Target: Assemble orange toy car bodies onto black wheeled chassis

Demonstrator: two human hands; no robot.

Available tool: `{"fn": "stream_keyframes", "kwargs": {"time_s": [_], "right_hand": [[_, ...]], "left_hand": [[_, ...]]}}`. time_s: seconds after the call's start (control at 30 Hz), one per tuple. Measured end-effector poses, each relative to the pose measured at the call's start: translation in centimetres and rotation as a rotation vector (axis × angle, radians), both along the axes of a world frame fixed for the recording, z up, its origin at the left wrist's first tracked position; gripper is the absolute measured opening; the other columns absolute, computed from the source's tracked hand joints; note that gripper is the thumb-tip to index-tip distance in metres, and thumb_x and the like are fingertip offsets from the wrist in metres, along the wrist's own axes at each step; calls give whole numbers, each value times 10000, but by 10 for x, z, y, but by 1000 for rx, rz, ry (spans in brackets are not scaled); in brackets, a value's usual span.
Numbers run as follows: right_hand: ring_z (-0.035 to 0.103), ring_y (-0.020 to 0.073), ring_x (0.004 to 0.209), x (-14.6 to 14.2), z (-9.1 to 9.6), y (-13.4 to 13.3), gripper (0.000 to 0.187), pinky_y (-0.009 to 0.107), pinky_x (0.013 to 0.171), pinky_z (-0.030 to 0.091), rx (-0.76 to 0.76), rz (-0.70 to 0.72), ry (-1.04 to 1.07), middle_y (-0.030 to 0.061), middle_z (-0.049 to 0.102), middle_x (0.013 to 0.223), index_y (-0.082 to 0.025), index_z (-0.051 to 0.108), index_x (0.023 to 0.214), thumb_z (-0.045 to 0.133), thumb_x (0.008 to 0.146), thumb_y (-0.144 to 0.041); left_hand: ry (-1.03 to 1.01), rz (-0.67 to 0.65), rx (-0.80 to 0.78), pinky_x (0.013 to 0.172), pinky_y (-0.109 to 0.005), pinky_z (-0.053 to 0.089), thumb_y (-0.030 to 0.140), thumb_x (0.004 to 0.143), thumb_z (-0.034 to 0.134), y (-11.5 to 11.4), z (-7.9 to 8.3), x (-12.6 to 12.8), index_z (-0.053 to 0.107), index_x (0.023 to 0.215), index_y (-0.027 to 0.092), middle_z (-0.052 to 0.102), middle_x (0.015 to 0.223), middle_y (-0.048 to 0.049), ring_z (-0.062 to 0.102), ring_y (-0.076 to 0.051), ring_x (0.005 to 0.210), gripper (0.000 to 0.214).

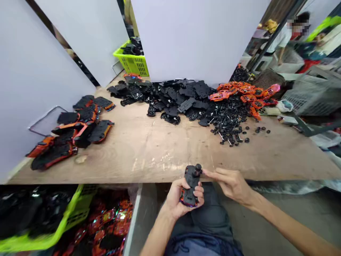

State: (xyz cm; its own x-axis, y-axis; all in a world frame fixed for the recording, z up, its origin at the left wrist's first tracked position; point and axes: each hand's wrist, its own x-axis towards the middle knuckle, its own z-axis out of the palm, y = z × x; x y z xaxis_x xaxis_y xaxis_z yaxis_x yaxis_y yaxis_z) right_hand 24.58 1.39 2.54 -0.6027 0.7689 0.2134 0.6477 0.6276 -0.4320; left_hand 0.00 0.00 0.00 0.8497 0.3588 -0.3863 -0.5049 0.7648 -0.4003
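Note:
A small toy car (190, 185) lies upside down in my left hand (181, 199), its black underside up and its orange body showing along the edges. My left fingers and thumb wrap round its sides. At the car's far end, black wheels (198, 167) stick up from the underside, seemingly on an axle. My right hand (231, 183) comes in from the right, its fingertips closed at these wheels and the other fingers curled. The exact grip at the fingertips is too small to make out fully. Both hands are at the table's front edge.
Across the wooden table (128, 149) lie black chassis plates (170, 94), wheel axles (229, 119) and orange car bodies (247, 90). Assembled cars (80, 124) are piled at left. Below stands a green basket (61, 227) beside a bin of orange cars (109, 220). A person (279, 37) is at back right.

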Motion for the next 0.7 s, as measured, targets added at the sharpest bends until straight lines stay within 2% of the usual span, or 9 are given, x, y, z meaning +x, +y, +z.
{"fn": "stream_keyframes", "kwargs": {"time_s": [0.1, 0.17, 0.23, 0.3, 0.37, 0.47, 0.53, 0.6, 0.7], "right_hand": [[701, 160, 842, -5, 8, 18, 582, 243, 764, 580, 12, -141, 181, 53, 744, 998, -293, 662, 1430, 441, 961, -26], [715, 162, 880, -11, 7, 28, 570, 247, 789, 584, -15, -142, 227, 54, 764, 1061, -287, 676, 1409, 450, 956, -24], [714, 156, 825, -15, 2, 33, 583, 240, 751, 579, -58, -86, 187, 40, 773, 1012, -293, 689, 1394, 462, 934, -15], [719, 162, 845, -13, -3, 33, 590, 251, 773, 584, -79, -91, 189, 41, 775, 1025, -292, 687, 1398, 458, 929, -15], [725, 169, 910, -6, -5, 28, 567, 262, 811, 588, -84, -128, 238, 54, 773, 1090, -281, 682, 1404, 447, 950, -34], [711, 153, 807, 11, -4, 21, 553, 240, 741, 577, -110, -110, 145, 41, 768, 981, -293, 674, 1418, 444, 971, -62], [724, 169, 868, 23, -5, 24, 503, 271, 808, 591, -126, -172, 120, 46, 773, 1017, -300, 678, 1412, 466, 997, -110], [721, 212, 1023, 32, -8, 32, 412, 343, 925, 590, -122, -269, 180, 71, 763, 1144, -286, 699, 1381, 509, 1026, -199], [680, 275, 1086, 34, -14, 39, 320, 461, 984, 561, 4, -435, 225, 108, 721, 1165, -279, 760, 1274, 557, 1030, -319]], "left_hand": [[15, -2, -11, 687, -265, 526, 81, 612, 598, 2, 0, -1, 567, 1043, 43, 494, 830, -42, 517, -125, 665, 434], [29, -4, -28, 678, -263, 524, 84, 609, 593, 3, 1, -1, 559, 1050, 57, 490, 831, -40, 514, -126, 664, 443], [43, -9, -48, 670, -263, 522, 87, 609, 590, 4, 4, -1, 552, 1062, 66, 486, 828, -36, 514, -127, 663, 456], [55, -10, -62, 666, -266, 524, 94, 605, 591, 4, 6, -1, 550, 1063, 72, 482, 821, -31, 512, -126, 654, 461], [62, -5, -62, 663, -265, 522, 99, 600, 591, 4, 7, 0, 554, 1060, 74, 484, 816, -28, 511, -121, 644, 462], [65, 1, -44, 663, -255, 515, 105, 597, 595, 5, 7, 1, 564, 1051, 65, 496, 808, -28, 514, -114, 640, 457], [71, 5, -9, 673, -246, 515, 107, 601, 606, 4, 6, 1, 579, 1030, 58, 514, 802, -34, 525, -112, 649, 433], [133, 15, 74, 714, -254, 531, 117, 620, 629, 0, 5, 2, 609, 994, 57, 567, 825, -68, 571, -130, 699, 380], [436, 6, 274, 757, -298, 560, 174, 710, 717, -14, 8, 3, 680, 965, 43, 664, 911, -141, 654, -188, 791, 288]]}}
